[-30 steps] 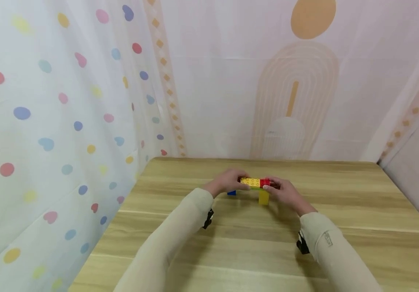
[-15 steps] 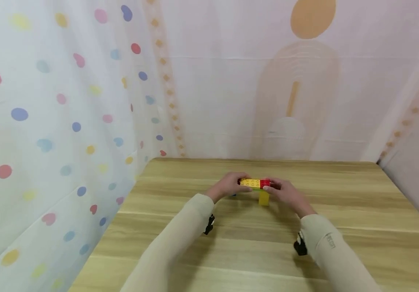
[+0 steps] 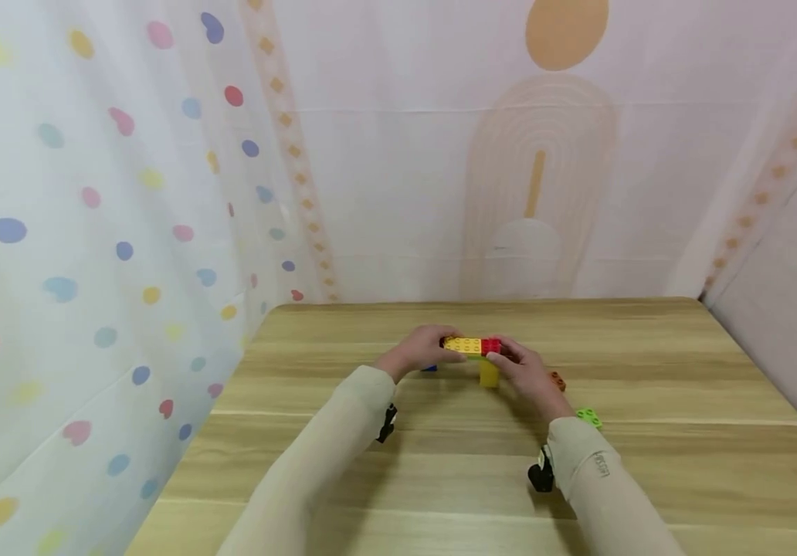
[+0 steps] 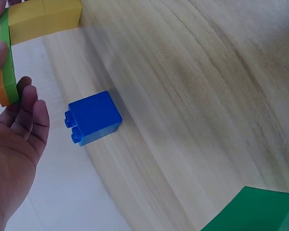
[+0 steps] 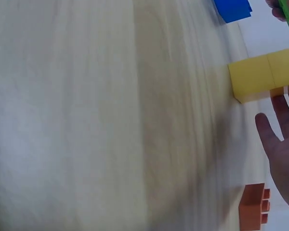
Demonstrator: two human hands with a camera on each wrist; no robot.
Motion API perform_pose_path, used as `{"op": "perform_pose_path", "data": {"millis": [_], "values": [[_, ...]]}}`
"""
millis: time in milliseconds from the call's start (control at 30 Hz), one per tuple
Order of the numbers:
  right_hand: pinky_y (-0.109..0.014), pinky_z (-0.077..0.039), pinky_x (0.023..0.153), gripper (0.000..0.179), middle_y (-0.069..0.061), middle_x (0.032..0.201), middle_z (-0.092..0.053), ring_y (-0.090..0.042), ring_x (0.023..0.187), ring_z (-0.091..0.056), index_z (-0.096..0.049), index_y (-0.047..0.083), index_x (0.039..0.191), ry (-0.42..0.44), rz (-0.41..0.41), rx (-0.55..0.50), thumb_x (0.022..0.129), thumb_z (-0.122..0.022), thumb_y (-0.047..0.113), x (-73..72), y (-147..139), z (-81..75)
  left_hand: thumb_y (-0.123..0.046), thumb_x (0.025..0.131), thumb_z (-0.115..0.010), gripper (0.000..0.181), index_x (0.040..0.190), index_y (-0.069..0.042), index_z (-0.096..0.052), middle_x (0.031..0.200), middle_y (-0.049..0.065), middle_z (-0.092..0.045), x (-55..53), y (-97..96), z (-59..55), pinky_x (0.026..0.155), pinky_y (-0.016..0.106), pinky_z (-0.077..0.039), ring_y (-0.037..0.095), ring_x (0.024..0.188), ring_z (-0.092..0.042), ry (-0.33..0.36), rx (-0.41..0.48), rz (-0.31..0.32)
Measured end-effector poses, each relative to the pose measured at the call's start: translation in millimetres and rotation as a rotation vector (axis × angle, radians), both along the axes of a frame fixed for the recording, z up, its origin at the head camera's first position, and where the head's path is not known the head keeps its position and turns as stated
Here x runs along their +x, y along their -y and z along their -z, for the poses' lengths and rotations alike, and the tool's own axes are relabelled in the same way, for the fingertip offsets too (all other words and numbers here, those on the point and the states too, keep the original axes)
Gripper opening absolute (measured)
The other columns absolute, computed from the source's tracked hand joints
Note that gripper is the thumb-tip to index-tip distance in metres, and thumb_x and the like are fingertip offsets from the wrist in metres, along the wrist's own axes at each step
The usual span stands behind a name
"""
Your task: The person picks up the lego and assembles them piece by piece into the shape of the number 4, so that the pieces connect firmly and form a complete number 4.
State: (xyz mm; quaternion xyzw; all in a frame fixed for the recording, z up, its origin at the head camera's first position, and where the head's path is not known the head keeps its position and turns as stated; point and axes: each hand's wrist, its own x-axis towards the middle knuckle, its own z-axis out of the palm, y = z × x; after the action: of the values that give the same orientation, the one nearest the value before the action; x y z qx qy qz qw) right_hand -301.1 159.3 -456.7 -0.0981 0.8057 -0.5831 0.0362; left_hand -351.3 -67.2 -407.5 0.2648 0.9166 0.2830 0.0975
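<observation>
Both my hands are on a structure of toy building bricks. Its top is a studded yellow brick (image 3: 463,345) beside a red brick (image 3: 491,346), over a thin green plate (image 4: 9,72). A yellow column (image 5: 260,74) of stacked bricks stands under the right end. My left hand (image 3: 421,349) pinches the left end, thumb on the top layer, fingertips at the green plate's underside. With its thumb at the red brick, my right hand (image 3: 525,372) holds the right end, fingers behind the column. A blue brick (image 4: 94,118) rests on the table beneath the left end.
An orange-brown brick (image 5: 251,207) lies right of the column, by my right wrist. A lime green brick (image 3: 588,417) sits beside my right sleeve. In the left wrist view a dark green brick (image 4: 260,209) shows at the bottom. Curtains hang behind the wooden table (image 3: 454,486).
The head view has turned slightly right, so the scene sits further left. The orange-brown and lime green bricks now show beside my right arm. Both hands keep their holds.
</observation>
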Motion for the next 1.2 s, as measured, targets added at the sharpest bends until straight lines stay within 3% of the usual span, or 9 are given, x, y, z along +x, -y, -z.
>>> {"op": "perform_pose_path", "data": {"millis": [267, 467, 667, 1200], "values": [[-0.045, -0.044, 0.099, 0.052, -0.016, 0.134, -0.058, -0.030, 0.121, -0.054, -0.051, 0.010, 0.145, -0.028, -0.039, 0.090, 0.100, -0.061, 0.032, -1.2, -13, -1.5, -0.041, 0.096, -0.065, 0.054, 0.140, -0.010, -0.055, 0.120, 0.007, -0.062, -2.9, 6.8, -8.0, 0.089, 0.037, -0.049, 0.019, 0.104, -0.058, 0.076, 0.027, -0.014], [-0.041, -0.046, 0.094, 0.050, -0.018, 0.132, -0.059, -0.029, 0.116, -0.055, -0.052, 0.006, 0.143, -0.058, -0.046, 0.123, 0.100, -0.060, 0.030, -2.4, -23, -1.7, -0.037, 0.099, -0.061, 0.050, 0.141, -0.010, -0.055, 0.121, 0.009, -0.062, -8.7, 27.5, -22.7, 0.089, 0.039, -0.050, 0.022, 0.107, -0.058, 0.072, 0.106, -0.055], [-0.040, -0.047, 0.090, 0.049, -0.020, 0.128, -0.061, -0.028, 0.110, -0.057, -0.053, 0.003, 0.141, -0.089, -0.061, 0.118, 0.100, -0.062, 0.026, -3.5, -33, -4.0, -0.037, 0.099, -0.062, 0.048, 0.139, -0.011, -0.057, 0.120, 0.007, -0.062, -12.5, 48.6, -29.1, 0.088, 0.038, -0.049, 0.021, 0.106, -0.058, 0.054, 0.110, -0.108], [-0.034, -0.048, 0.088, 0.048, -0.018, 0.124, -0.062, -0.024, 0.106, -0.057, -0.054, 0.002, 0.139, -0.061, -0.051, 0.104, 0.099, -0.063, 0.026, -3.2, -37, -2.5, -0.031, 0.097, -0.066, 0.043, 0.134, -0.010, -0.061, 0.115, 0.005, -0.064, -11.8, 62.8, -12.2, 0.086, 0.039, -0.051, 0.020, 0.103, -0.059, 0.038, 0.120, -0.148]]}}
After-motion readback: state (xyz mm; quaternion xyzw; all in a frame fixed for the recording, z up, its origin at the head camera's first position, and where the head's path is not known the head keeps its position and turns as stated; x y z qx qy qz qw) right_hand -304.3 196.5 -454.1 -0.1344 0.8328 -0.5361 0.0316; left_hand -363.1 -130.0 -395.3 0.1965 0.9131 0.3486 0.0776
